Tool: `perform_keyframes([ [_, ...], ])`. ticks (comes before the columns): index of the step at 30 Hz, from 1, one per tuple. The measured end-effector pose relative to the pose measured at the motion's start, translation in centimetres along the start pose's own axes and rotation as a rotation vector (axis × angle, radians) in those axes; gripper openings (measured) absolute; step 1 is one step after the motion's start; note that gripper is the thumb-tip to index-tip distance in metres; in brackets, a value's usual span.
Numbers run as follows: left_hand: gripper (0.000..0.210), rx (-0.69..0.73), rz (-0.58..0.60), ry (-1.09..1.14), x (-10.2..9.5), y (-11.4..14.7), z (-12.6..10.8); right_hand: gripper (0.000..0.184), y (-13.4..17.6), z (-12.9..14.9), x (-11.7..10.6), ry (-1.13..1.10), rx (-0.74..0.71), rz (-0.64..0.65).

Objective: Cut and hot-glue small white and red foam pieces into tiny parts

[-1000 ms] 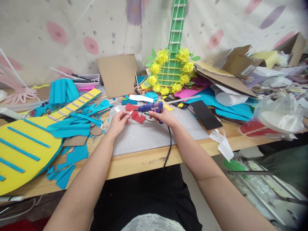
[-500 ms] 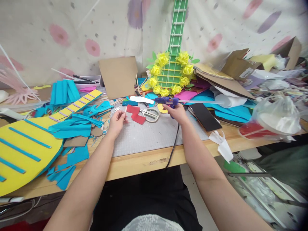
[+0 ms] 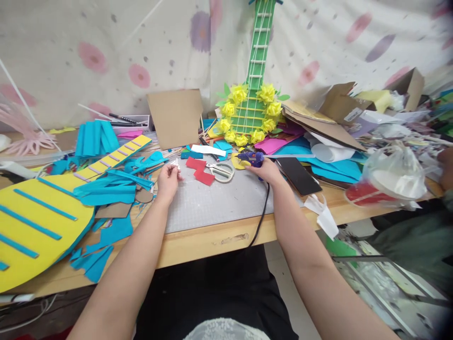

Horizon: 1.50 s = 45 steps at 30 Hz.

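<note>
My right hand (image 3: 269,171) is wrapped round a dark blue glue gun (image 3: 253,158), its nozzle pointing left and a long clear glue stick (image 3: 290,156) sticking out of its back. My left hand (image 3: 169,179) pinches a small white piece (image 3: 177,163) between thumb and fingertips over the left side of the grey cutting mat (image 3: 212,203). Between the hands lie red paper pieces (image 3: 204,177) and scissors (image 3: 223,173) with pale handles. A white paper strip (image 3: 208,150) lies just behind them. Near the nozzle is a yellow piece (image 3: 238,163).
A yellow paper guitar shape (image 3: 46,212) with blue strips and blue scraps (image 3: 106,193) fill the left. Behind stands a green guitar with yellow flowers (image 3: 249,111). A phone (image 3: 299,175) and bagged red tub (image 3: 382,184) are at right. Another person's sleeve (image 3: 417,236) shows far right.
The glue gun, in my right hand, has shifted slightly right and down, away from the white strip. My left hand has drawn slightly left, still pinching. The view has also shifted a little.
</note>
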<state>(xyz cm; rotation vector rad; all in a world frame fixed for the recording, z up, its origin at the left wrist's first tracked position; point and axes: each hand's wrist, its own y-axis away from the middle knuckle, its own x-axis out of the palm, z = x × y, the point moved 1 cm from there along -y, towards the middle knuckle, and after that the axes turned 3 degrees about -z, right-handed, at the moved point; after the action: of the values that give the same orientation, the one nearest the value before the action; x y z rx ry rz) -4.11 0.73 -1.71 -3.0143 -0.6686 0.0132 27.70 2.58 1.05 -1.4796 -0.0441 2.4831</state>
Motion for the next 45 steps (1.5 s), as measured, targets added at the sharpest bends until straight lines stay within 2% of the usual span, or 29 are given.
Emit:
perform_keyframes([
  [4,0.010,0.080,-0.037,-0.082,-0.3,-0.6,0.7,0.050,1.4,0.1,-2.0,0.248,0.018,-0.013],
  [7,0.008,0.124,-0.014,-0.124,-0.4,-0.8,0.9,0.042,3.1,1.3,-3.1,0.353,0.076,0.062],
  [9,0.006,0.144,0.023,-0.155,-0.3,-0.7,0.9,0.033,4.0,3.1,-3.0,0.333,0.019,0.122],
  [13,0.002,0.171,0.102,-0.202,-0.2,-0.2,0.5,0.022,4.0,8.1,-0.3,0.030,-0.279,0.254],
  [15,0.003,0.117,0.135,-0.175,0.0,0.1,0.2,0.016,3.3,10.2,1.9,-0.043,-0.351,0.248],
  [19,0.008,-0.059,0.207,-0.018,0.5,0.8,-0.4,0.021,2.5,12.6,5.3,0.061,-0.472,0.265],
  [22,0.010,-0.171,0.280,-0.029,0.8,1.2,-0.7,0.027,2.8,12.7,6.3,0.135,-0.467,0.260],
  [24,0.012,-0.169,0.305,-0.135,0.9,1.5,-0.9,0.029,3.1,12.4,6.6,0.127,-0.448,0.233],
  [28,0.023,0.053,0.275,-0.545,1.5,2.2,-1.4,0.027,3.5,11.8,6.9,0.080,-0.456,0.196],
  [30,0.021,0.135,0.233,-0.724,2.1,2.3,-1.6,0.027,3.4,11.6,7.1,0.058,-0.458,0.192],
  [32,0.014,0.189,0.232,-0.801,2.8,2.2,-1.5,0.027,3.3,11.4,7.2,0.018,-0.445,0.183],
  [34,0.007,0.205,0.234,-0.757,3.2,1.9,-1.2,0.030,3.2,11.2,7.3,-0.082,-0.424,0.147],
  [36,0.007,0.192,0.239,-0.570,3.3,1.6,-0.7,0.035,2.9,11.0,7.4,-0.289,-0.417,0.120],
  [38,0.009,0.163,0.242,-0.341,3.1,1.5,-0.4,0.036,2.6,10.9,7.7,-0.562,-0.410,0.185],
  [40,0.010,0.130,0.239,-0.199,2.7,1.6,-0.4,0.030,2.4,10.9,8.1,-0.775,-0.368,0.306],
  [42,0.011,0.107,0.243,-0.156,2.5,1.9,-0.6,0.022,2.3,10.9,8.5,-0.865,-0.303,0.358],
  [45,0.015,0.041,0.291,-0.104,2.2,2.4,-1.1,0.019,2.3,11.1,8.6,-0.894,-0.261,0.243],
])
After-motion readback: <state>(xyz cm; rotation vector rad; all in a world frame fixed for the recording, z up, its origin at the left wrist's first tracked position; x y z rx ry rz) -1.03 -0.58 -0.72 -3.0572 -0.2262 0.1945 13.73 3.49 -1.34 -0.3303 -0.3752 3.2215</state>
